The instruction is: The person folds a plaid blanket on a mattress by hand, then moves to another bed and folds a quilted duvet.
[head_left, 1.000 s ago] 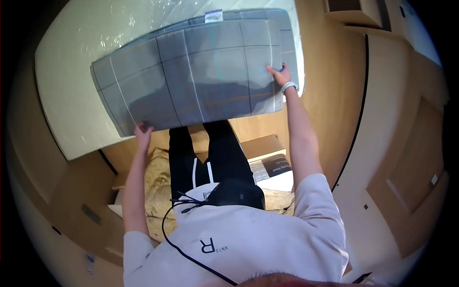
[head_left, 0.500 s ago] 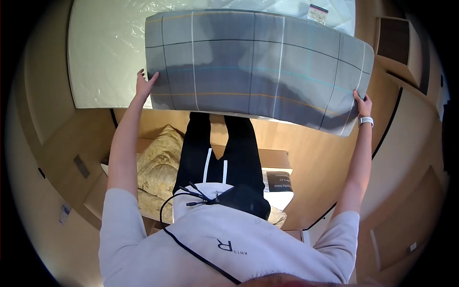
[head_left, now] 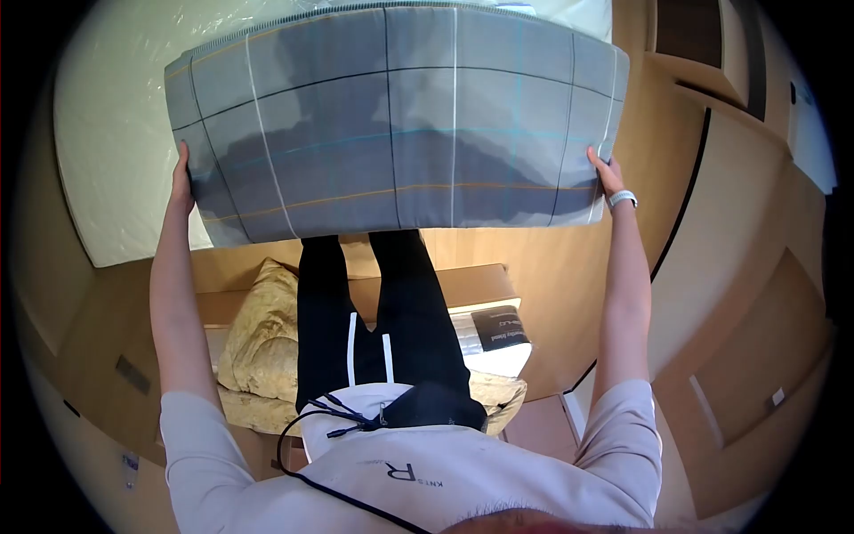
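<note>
A thick grey checked pad [head_left: 391,125] with black, white, orange and blue lines stretches out in front of me, apparently folded. My left hand [head_left: 181,182] grips its left edge, some of the fingers hidden along the side. At the opposite end my right hand [head_left: 608,175], with a white band [head_left: 623,198] on the wrist, clasps the right edge, thumb on the front face and the other fingers behind. Beyond the pad lies a pale mattress [head_left: 107,160] under shiny clear plastic, partly covered from view by the pad.
Behind my legs are a yellowish patterned bundle of bedding [head_left: 262,334] and a white package with a dark label [head_left: 498,329]. A wooden cabinet [head_left: 685,40] stands at the upper right. Black cables [head_left: 338,414] hang at my waist.
The pad has come closer to level and sits further left in view. My left hand has gone from spread fingers at its edge to gripping it. The right hand keeps its hold.
</note>
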A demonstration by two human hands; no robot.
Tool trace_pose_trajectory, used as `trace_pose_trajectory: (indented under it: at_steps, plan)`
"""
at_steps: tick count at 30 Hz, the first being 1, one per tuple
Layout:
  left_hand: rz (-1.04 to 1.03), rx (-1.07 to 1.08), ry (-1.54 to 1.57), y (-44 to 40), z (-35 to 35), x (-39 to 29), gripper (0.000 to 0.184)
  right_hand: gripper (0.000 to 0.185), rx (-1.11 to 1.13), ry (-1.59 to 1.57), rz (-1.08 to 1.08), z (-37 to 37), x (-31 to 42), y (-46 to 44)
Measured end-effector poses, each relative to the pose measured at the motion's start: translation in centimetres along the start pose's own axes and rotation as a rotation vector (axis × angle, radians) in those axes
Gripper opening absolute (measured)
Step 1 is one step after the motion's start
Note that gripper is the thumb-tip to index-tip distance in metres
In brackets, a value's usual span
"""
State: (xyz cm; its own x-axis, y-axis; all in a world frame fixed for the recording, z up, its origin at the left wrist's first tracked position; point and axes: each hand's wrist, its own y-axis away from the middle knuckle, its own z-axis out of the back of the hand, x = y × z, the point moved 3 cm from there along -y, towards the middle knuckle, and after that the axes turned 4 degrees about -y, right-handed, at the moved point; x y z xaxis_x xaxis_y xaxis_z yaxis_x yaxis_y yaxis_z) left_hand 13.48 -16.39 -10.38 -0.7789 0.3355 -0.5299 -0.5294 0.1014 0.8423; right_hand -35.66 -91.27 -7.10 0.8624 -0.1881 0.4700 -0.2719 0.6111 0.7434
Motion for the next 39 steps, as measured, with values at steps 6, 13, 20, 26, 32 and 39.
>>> trace_pose_trajectory:
  at_steps: [6,13,20,26,32,39]
  plan:
    - [-0.106,-0.108,-0.574,0.9,-0.8,-1.6,0.088,0.088,0.198,-0.223,-0.319,-0.6,-1.8,2.8]
    - [-0.193,-0.204,-0.566,5.7,0.7,-4.3,0.072,0.071,0.195,-0.120,-0.106,-0.7,-1.3,5.2]
    - [-0.229,-0.285,-0.460,14.9,3.6,-9.1,0.066,0.051,0.042,-0.147,0.173,-6.1,3.5,11.4]
    - [-0.455,-0.382,-0.492,29.3,9.2,-17.0,0.057,0.046,0.132,-0.320,0.244,-19.7,8.4,17.0]
    - [-0.737,0.065,-0.476,41.5,-1.5,-22.3,0.042,0.076,0.340,-0.193,0.378,-42.0,9.7,15.7]
    - [-1.198,0.123,-1.265,25.5,-4.6,-12.4,0.054,0.077,0.412,-0.957,0.106,-43.3,16.1,25.3]
